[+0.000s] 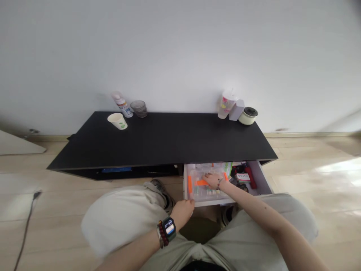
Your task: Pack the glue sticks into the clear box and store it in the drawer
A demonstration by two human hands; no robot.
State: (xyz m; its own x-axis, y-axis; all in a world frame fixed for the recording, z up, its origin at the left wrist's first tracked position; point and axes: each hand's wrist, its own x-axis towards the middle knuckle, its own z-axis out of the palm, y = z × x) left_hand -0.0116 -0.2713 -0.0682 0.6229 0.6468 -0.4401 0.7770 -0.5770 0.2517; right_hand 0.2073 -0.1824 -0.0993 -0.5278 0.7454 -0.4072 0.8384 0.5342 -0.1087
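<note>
I crouch before a low black cabinet (160,141) with its right-hand white drawer (262,180) pulled out. My left hand (183,212), with a watch and bead bracelet on its wrist, curls its fingers on the drawer's front left corner. My right hand (213,180) reaches into the drawer and rests, fingers bent, on a clear plastic box with orange latches (194,188). Whether it grips the box is hard to tell. Red and green packets (244,176) lie in the drawer's right part.
On the cabinet top stand a paper cup (117,121), a small bottle (122,104) and a glass bowl (139,108) at the back left, and a drink cup (226,104), a white box (236,110) and a tape roll (248,115) at the back right. A cable (26,226) runs over the wooden floor on the left.
</note>
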